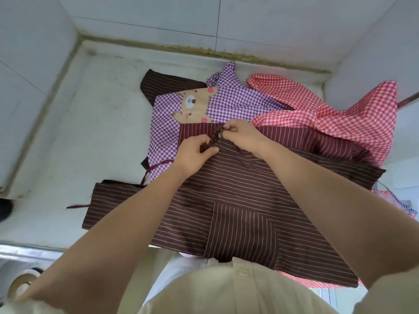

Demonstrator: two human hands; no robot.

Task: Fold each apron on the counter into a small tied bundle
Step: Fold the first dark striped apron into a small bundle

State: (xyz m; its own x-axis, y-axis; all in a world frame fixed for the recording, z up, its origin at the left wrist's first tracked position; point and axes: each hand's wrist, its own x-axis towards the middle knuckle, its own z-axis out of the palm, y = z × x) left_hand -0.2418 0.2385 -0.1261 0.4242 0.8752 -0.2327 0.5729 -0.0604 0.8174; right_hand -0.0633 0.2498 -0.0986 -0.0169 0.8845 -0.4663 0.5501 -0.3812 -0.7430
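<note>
Lying spread over the tabletop [102, 98], nearest the person, the brown striped apron [226, 189] tops a heap of cloth and reaches the near edge by a cream shirt [226, 288]. At its far edge a bunched strip of dark cloth [216, 138] is pinched from both ends. The left hand [195, 155] has its fingers [210, 150] and thumb curled tight on the near end, the right hand [242, 137] closes its fingertips on the far end, and the two hands almost touch. One pocket [240, 234], striped crosswise to the rest, lies flat on the apron's front; whether it holds anything cannot be told. Beneath lies one purple checked apron [233, 98] with a bear patch [195, 105], and to the right one red checked apron [340, 118], rumpled. More brown striped cloth [163, 83] shows beyond the purple one; whether it is a fourth apron is unclear. A thin maroon tie [77, 206] trails left.
</note>
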